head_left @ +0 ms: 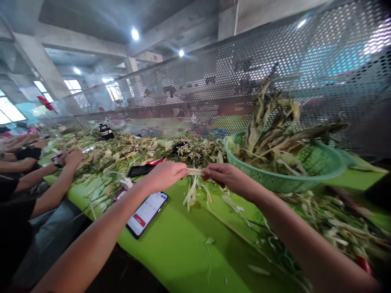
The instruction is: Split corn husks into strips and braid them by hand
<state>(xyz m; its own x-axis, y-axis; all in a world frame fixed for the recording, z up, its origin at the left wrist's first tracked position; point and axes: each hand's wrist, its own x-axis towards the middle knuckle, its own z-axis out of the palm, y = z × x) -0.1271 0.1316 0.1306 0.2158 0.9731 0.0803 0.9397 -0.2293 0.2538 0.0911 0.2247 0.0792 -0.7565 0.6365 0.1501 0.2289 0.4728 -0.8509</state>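
Between my two hands a pale strip of corn husk point(196, 172) is stretched level above the green tabletop. My left hand point(167, 175) pinches its left end between thumb and fingers. At the other end, my right hand point(227, 177) grips the strip with curled fingers. Just below lie loose pale husk shreds point(192, 195) on the table. To the right stands a green plastic basket point(275, 183) with dry corn husks point(269, 130) piled in it. Beneath my left forearm lies a phone point(148, 213) showing a timer.
A heap of husk scraps point(122, 150) runs along the back, near a perforated metal screen point(189, 97). More scraps point(342, 236) lie at right. A black case point(139, 170) and white charger point(126, 183) sit left of my hands. Co-workers' arms point(58, 187) reach over the table at left.
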